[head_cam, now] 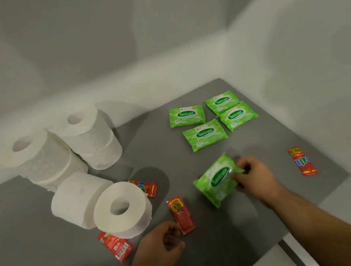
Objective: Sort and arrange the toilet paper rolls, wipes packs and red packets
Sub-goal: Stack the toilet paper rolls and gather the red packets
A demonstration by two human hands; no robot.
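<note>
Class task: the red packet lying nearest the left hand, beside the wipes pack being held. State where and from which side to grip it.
Grip the red packet across its long side edges, coming from above. It lies flat and thin on the grey table, lengthwise toward the left hand, so a thumb-and-finger pinch probably suits.

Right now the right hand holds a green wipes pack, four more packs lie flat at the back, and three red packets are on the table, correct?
Not quite: the head view shows four red packets, one far right, one by the left hand, two beside the lying rolls. The right hand does hold a wipes pack; four lie behind.

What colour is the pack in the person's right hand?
Light green, mottled, seen in the head view: wipes pack, right hand.
</note>
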